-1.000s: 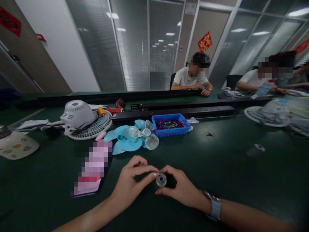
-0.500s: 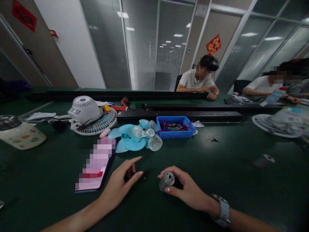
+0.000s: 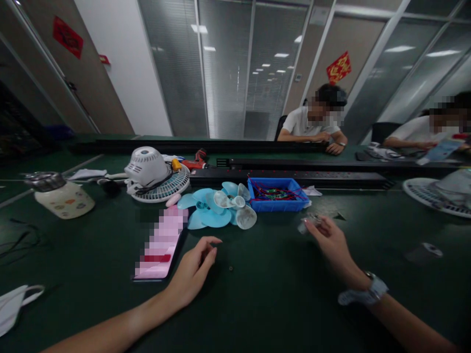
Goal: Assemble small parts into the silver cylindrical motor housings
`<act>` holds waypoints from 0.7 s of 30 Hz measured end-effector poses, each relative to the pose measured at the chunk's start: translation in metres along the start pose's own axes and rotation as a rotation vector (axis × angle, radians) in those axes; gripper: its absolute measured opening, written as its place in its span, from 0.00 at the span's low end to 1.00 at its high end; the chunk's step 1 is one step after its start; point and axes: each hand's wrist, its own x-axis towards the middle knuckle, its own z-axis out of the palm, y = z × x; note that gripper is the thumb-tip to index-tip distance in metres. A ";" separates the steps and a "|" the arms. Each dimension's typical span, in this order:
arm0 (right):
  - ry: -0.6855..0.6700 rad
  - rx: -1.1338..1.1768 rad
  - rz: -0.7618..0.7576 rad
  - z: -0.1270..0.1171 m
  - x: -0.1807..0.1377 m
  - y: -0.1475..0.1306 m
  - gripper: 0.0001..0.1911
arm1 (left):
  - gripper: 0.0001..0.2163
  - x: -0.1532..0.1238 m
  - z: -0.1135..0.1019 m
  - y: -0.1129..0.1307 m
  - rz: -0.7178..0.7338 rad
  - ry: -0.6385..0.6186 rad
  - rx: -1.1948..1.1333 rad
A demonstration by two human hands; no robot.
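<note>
My right hand [image 3: 333,245] is shut on a grey metal cylinder [image 3: 304,224], held over the table to the right of the blue bin. Motion blurs the cylinder and my fingertips partly cover it. My left hand [image 3: 196,267] rests beside a long, flat phone-like thing [image 3: 162,245] with a pink face, its fingers loosely bent, apart and with nothing in them. A tiny ring-shaped piece [image 3: 231,268] lies on the table just right of my left hand. Farther right on the table lies a second grey cylinder [image 3: 423,252].
Blue fan blades [image 3: 209,208] lie beside a blue bin [image 3: 277,203] of wires. A white fan head [image 3: 147,169] with its grille, a red power drill [image 3: 196,161] and a cream jug [image 3: 64,198] stand left. A white mask [image 3: 11,306] lies near-left. People sit across the table.
My right hand has carried the cylinder up, away from me and to the right. My left hand's fingers have curled in slightly. The view has shifted a little to the left.
</note>
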 end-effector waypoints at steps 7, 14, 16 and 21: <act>0.173 -0.114 -0.057 -0.030 0.034 0.037 0.36 | 0.12 0.003 -0.003 -0.007 0.047 -0.066 0.016; 0.143 -0.257 -0.078 -0.032 0.034 0.044 0.35 | 0.12 0.002 -0.004 -0.007 0.090 -0.071 0.064; 0.266 -0.417 -0.146 -0.033 0.030 0.031 0.37 | 0.12 0.003 -0.004 -0.007 0.102 -0.060 0.069; 0.279 -0.667 -0.658 -0.005 -0.017 -0.038 0.26 | 0.12 0.004 -0.005 -0.007 0.111 -0.060 0.055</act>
